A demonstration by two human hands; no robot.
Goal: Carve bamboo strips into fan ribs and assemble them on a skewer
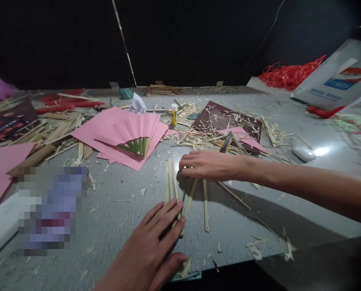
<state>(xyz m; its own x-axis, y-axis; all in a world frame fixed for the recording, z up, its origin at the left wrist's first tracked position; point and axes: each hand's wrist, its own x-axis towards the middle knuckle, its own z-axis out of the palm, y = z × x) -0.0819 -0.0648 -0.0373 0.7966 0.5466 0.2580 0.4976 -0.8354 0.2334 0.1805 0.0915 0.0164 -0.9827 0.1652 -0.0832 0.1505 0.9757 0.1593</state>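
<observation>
Both hands (156, 238) (203, 165) press flat on bamboo strips (172, 182).

1. The bamboo strips (172, 184) lie on the table (244, 226) under the left hand (151, 246) and run away to the right hand (206, 165).
2. One single strip (205, 206) lies just right of the left hand.
3. The paper fan (132, 131) rests beyond both hands, to the left.
4. The glue stick (174, 114) stands behind the right hand.

White bag (338, 79), far right of the bench (132, 218): blue logo and lines of print, too blurred to read.
</observation>
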